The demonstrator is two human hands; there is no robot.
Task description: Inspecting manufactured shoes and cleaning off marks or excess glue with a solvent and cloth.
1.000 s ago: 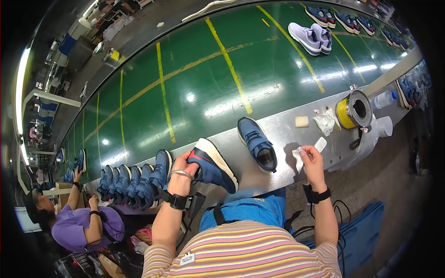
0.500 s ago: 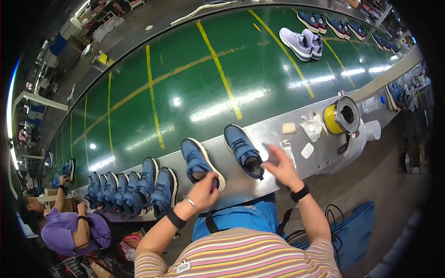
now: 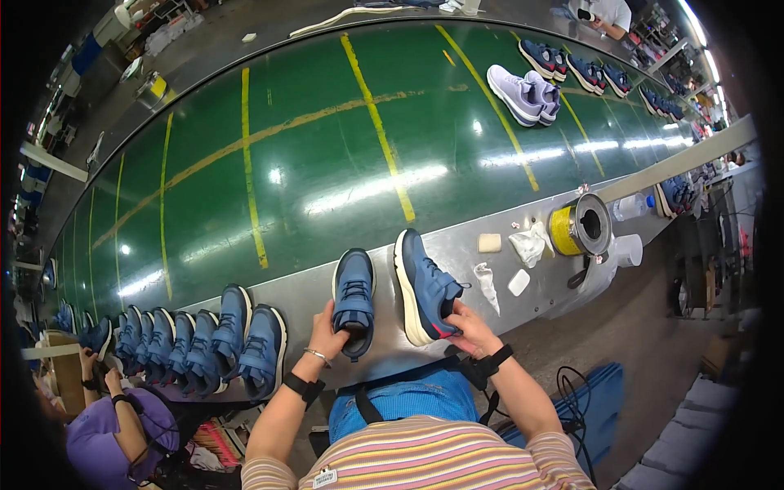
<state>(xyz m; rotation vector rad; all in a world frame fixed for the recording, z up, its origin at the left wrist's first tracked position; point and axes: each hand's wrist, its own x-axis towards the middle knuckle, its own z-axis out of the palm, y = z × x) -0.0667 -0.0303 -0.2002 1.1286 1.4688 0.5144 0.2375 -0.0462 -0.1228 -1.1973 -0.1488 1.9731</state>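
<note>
Two blue sneakers with straps over laces are in front of me at the metal ledge. My left hand [image 3: 327,333] grips the left sneaker [image 3: 354,282] by its heel collar, fingers at the ankle opening; its toe points away from me. My right hand [image 3: 471,330] is closed round the heel of the right sneaker [image 3: 428,282]. That shoe is tilted, so its white midsole and a red patch near the heel show on its left side. Fingers behind each heel are partly hidden.
Several blue sneakers [image 3: 263,347] stand in a row at left along the metal ledge [image 3: 306,306]. Beyond lies a green belt [image 3: 310,171] bearing lilac sneakers [image 3: 523,96]. At right are a yellow-banded can [image 3: 563,230], a white eraser-like block [image 3: 518,282] and a bottle [image 3: 627,207]. A co-worker in purple [image 3: 122,437] sits at left.
My right hand has come from open beside the right sneaker to gripping its heel, tilting the shoe. The left sneaker has turned more upright in my left hand. The view has shifted slightly.
</note>
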